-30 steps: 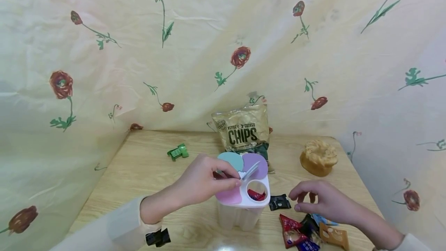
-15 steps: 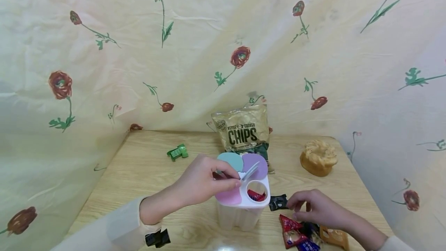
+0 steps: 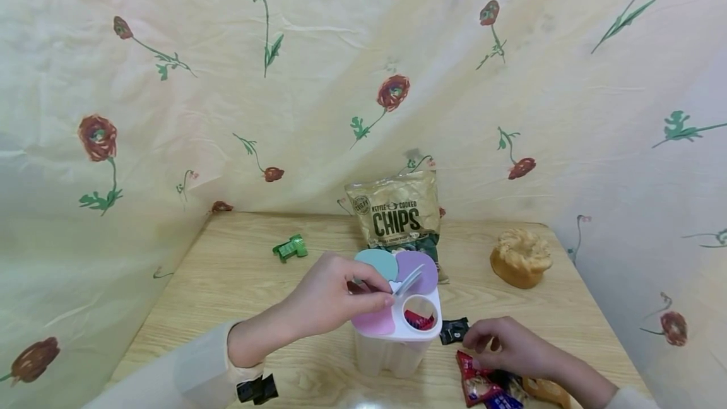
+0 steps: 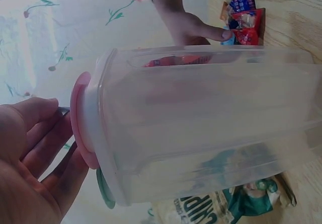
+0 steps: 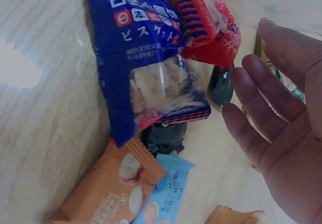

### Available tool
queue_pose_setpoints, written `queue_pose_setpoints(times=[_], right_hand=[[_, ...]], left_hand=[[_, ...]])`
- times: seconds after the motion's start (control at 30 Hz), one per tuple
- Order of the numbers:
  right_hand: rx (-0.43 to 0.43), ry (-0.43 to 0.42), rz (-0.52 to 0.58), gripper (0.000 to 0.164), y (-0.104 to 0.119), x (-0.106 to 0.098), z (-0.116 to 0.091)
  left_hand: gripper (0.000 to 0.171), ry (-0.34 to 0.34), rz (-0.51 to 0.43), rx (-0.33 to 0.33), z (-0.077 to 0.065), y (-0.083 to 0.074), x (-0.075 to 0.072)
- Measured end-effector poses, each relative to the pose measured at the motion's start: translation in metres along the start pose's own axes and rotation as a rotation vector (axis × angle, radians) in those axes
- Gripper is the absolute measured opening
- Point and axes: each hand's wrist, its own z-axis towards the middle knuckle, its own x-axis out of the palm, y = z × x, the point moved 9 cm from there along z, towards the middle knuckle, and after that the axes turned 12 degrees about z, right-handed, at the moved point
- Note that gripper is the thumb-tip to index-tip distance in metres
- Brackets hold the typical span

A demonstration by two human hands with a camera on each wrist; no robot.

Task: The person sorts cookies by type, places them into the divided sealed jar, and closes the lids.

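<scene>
My left hand [image 3: 335,292] pinches a raised pale lid [image 3: 409,279] at the centre of the storage container's top. The container [image 4: 201,128] is clear plastic, with a pink lid [image 4: 83,121], a teal lid [image 3: 377,264] and a purple lid [image 3: 419,269] closed over its other sections. Through the uncovered round hole, a red packet [image 3: 419,319] shows inside. My right hand [image 5: 287,118] holds nothing, its fingers loosely bent above the snack pile. Nearest to it are a red packet [image 5: 214,32], a blue biscuit packet [image 5: 110,58] and a small black packet [image 3: 454,331].
Orange [image 5: 105,194] and light blue [image 5: 173,189] packets lie in the pile. A chips bag [image 3: 397,213] stands behind the container. A round bread-like cake [image 3: 519,257] sits at right, a green packet [image 3: 291,248] at back left, a black packet [image 3: 257,389] near the left sleeve.
My right hand has moved down and slightly left, closer over the packets, now covering the light blue one in the head view. The left hand stays on the raised lid.
</scene>
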Motion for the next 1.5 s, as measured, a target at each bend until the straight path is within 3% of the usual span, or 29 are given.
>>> queue_pose_setpoints(times=[0.1, 0.13, 0.3, 0.33, 0.37, 0.77, 1.17, 1.5], right_hand=[[0.01, 0.014, 0.021, 0.02, -0.006, 0.002, 0.0], [0.003, 0.031, 0.039, 0.022, -0.028, 0.0, 0.002], [0.029, 0.059, 0.064, 0.021, -0.036, 0.004, 0.002], [0.033, 0.062, 0.069, 0.021, -0.036, 0.005, 0.002], [0.049, 0.053, 0.062, 0.02, -0.017, 0.008, -0.001], [0.116, 0.044, 0.039, 0.023, -0.024, 0.009, -0.003], [0.095, -0.002, 0.047, 0.027, -0.026, 0.004, -0.001], [0.07, -0.022, 0.061, 0.029, -0.013, -0.003, 0.001]], left_hand=[[0.004, -0.002, -0.003, 0.003, 0.0, 0.0, 0.0], [0.004, -0.003, -0.004, 0.005, 0.0, -0.001, 0.0], [0.004, -0.001, -0.005, 0.008, 0.0, -0.001, 0.0], [0.004, -0.001, -0.004, 0.006, 0.0, -0.001, 0.0], [0.004, 0.0, -0.004, 0.003, 0.0, -0.001, 0.0], [0.004, -0.003, 0.003, 0.001, -0.001, -0.002, 0.001], [0.004, -0.001, 0.004, -0.004, -0.001, -0.001, 0.001], [0.004, 0.002, 0.014, -0.02, 0.0, 0.0, 0.002]])
